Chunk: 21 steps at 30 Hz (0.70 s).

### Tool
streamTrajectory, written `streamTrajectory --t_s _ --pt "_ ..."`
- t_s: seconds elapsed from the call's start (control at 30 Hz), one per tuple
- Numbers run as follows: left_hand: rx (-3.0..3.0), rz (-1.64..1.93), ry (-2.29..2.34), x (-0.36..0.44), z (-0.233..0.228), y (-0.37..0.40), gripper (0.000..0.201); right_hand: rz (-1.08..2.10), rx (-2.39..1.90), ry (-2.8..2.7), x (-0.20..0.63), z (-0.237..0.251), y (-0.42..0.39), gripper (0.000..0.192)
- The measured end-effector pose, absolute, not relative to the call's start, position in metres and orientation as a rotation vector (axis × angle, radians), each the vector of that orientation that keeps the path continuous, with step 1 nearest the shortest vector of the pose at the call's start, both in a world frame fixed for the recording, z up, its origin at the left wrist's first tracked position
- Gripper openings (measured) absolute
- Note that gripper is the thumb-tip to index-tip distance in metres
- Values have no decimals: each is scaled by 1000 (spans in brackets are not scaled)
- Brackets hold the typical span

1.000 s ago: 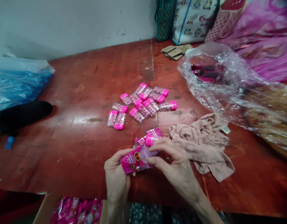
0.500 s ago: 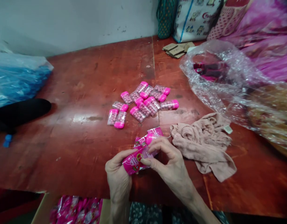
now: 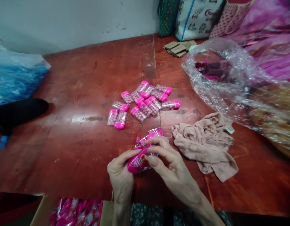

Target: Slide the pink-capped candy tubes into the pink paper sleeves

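Near the table's front edge, my left hand [image 3: 121, 174] is closed round a glossy pink printed wrapper [image 3: 136, 164], with the thumb along its upper side. My right hand [image 3: 176, 171] pinches the wrapper's right end between thumb and fingers. Those fingers hide whatever is inside that end. Just behind lie more pink printed wrappers [image 3: 140, 142], partly covered by my right fingers. Farther back on the table is a loose group of small clear candy boxes [image 3: 145, 108] with pink caps and round pink candies inside.
A beige cloth [image 3: 203, 144] lies right of my hands, with a clear plastic bag [image 3: 222, 59] beyond it. Cardboard pieces [image 3: 177, 48] lie at the back. A bag of blue items [image 3: 19, 78] and a black object [image 3: 24, 110] are left. Below the edge, a carton [image 3: 108, 213] holds pink packets.
My right fingers have closed in over the wrapper's right end, and the clear piece seen there before is now hidden. The wrapper has tilted slightly. The candy boxes lie as before.
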<state>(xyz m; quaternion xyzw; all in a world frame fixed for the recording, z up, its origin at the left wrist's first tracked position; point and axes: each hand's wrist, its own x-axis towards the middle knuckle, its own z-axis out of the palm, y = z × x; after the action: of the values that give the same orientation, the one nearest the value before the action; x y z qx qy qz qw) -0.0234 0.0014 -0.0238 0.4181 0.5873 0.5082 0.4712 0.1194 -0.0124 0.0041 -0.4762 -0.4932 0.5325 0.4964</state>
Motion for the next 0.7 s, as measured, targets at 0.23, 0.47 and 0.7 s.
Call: streamTrajectory --t_s 0.23,0.47,0.7 --pt "728 1349 1373 -24 -23 6 11 960 -1442 -1313 123 -7 -14 39" --pt "526 1342 1390 -26 -16 12 4 446 -1870 -1842 134 -36 -7 28" --pt "493 1337 1376 -28 -15 12 6 594 -1809 -1601 134 -28 -6 6"
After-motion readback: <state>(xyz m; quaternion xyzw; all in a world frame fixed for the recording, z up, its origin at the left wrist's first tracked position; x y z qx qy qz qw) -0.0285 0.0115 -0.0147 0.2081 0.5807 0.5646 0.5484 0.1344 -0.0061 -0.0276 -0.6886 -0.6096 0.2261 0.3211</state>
